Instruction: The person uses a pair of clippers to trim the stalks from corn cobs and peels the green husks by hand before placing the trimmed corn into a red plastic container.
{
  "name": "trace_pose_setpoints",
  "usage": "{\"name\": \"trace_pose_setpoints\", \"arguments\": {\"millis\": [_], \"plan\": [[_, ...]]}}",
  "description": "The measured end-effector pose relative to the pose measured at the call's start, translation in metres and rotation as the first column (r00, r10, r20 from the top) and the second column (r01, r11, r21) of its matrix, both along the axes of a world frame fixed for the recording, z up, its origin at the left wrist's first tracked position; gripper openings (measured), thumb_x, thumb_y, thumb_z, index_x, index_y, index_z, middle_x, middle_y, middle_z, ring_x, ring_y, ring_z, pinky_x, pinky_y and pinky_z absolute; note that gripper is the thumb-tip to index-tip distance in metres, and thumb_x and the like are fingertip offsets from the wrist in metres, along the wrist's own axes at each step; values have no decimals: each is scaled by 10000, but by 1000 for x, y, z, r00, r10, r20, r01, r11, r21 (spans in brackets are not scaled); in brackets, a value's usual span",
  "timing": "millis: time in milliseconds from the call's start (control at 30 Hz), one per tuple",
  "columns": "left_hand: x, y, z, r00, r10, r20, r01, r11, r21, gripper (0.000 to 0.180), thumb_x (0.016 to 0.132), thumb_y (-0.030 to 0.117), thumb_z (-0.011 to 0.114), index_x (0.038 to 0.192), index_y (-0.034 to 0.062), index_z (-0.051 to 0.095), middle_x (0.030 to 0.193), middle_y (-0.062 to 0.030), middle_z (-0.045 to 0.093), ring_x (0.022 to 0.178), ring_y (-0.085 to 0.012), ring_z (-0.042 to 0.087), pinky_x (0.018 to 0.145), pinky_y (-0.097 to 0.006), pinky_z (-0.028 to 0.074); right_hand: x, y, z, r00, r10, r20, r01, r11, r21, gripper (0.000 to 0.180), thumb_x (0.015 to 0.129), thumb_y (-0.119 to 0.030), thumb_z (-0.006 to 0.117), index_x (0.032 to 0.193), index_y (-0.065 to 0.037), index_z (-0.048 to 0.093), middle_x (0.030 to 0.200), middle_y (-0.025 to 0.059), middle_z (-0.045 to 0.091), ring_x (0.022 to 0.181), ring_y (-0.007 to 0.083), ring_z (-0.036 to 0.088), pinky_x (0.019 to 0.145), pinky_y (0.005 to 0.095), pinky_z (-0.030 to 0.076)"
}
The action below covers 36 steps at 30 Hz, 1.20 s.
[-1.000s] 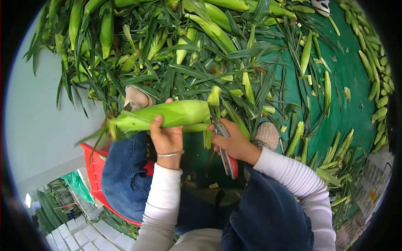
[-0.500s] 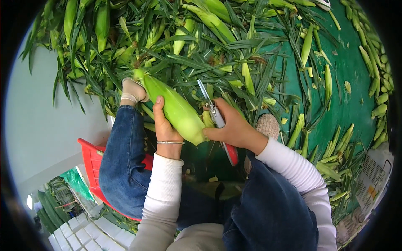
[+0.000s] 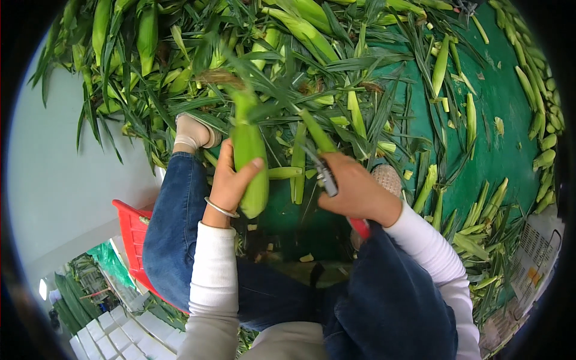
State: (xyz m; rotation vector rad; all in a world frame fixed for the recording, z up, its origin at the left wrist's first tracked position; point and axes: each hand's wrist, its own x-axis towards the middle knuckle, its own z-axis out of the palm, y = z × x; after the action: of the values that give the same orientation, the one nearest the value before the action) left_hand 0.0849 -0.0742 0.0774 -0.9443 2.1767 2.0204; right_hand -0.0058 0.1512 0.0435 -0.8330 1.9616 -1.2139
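Left hand: the left hand [image 3: 231, 180] is wrapping closed around the lower half of an unhusked corn ear [image 3: 249, 153], thumb across the front, a thin metal bangle [image 3: 221, 209] sitting at the wrist.
Corn ear: it is standing nearly upright between the knees, green husk on, its brown silk tip [image 3: 219, 77] poking up into the leaves.
Right hand: the right hand [image 3: 357, 192] is gripping pruning shears [image 3: 327, 177] with a red handle [image 3: 360, 227] (the fist is closed on the handles); whether the blades are parted I cannot tell.
Shears' position: the blades are pointing up and left, just beside the ear, with a loose husk leaf [image 3: 318, 132] lying across them.
Pile: a heap of corn ears and leaves [image 3: 288, 54] is filling the area ahead of the feet.
Ground: a green mat [image 3: 504, 138] is carrying scattered husk strips and small cobs [image 3: 441, 63].
Seat: a red plastic stool [image 3: 133, 231] is showing beside the left leg, which is in blue jeans [image 3: 174, 240].
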Motion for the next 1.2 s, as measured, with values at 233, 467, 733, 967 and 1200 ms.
{"name": "trace_pose_setpoints", "arguments": {"millis": [233, 467, 733, 967, 1200], "plan": [[-2, 13, 11, 908, -315, 276, 402, 470, -786, 557, 644, 182, 759, 1120, 64, 496, 873, -158, 554, 846, -393, 572, 729, -432, 487, 3, -19, 6, 1000, 16, -13, -17, 995, -95, 516, 671, -188, 648, 1095, 35, 457, 1038, 247, 518, 990, 415, 503, 842, 459, 414], [-2, 23, 19, 777, -380, 502, 604, 226, -764, 558, 636, 138, 734, 1131, 56, 487, 970, -176, 595, 889, -388, 591, 729, -424, 490, 7, -18, 1, 992, 14, 126, -6, 998, -62, 427, 696, -184, 630, 1042, 27, 496, 781, 193, 600, 735, 398, 584, 674, 443, 473], [1, 7, 9, 969, -56, 241, -50, 909, 413, 456, 932, 430, 480, 1027, -12, 547, 956, -164, 643, 850, -253, 630, 820, -333, 493, 6, 1, -4, 878, -242, 412, 322, 936, -138, 394, 742, -161, 660, 1062, 11, 507, 790, 104, 590, 689, 211, 572, 655, 334, 471], [45, -89, 103, 891, 241, -384, -108, 935, 337, 482, 902, 381, 474, 1300, 121, 396, 1115, -151, 595, 992, -301, 600, 865, -487, 485, -29, -4, -28, 945, -296, 137, 290, 955, 62, 458, 720, -169, 716, 1087, -5, 497, 912, 66, 597, 789, 162, 575, 719, 309, 482], [332, -299, 171, 538, 802, -259, -817, 572, 73, 339, 926, 333, 466, 1074, 52, 584, 1084, -110, 624, 989, -290, 592, 893, -467, 473, -206, -97, -76, 720, -481, -500, 549, 836, -13, 409, 686, -133, 690, 997, 24, 476, 979, 237, 599, 935, 409, 577, 802, 477, 472]]}}
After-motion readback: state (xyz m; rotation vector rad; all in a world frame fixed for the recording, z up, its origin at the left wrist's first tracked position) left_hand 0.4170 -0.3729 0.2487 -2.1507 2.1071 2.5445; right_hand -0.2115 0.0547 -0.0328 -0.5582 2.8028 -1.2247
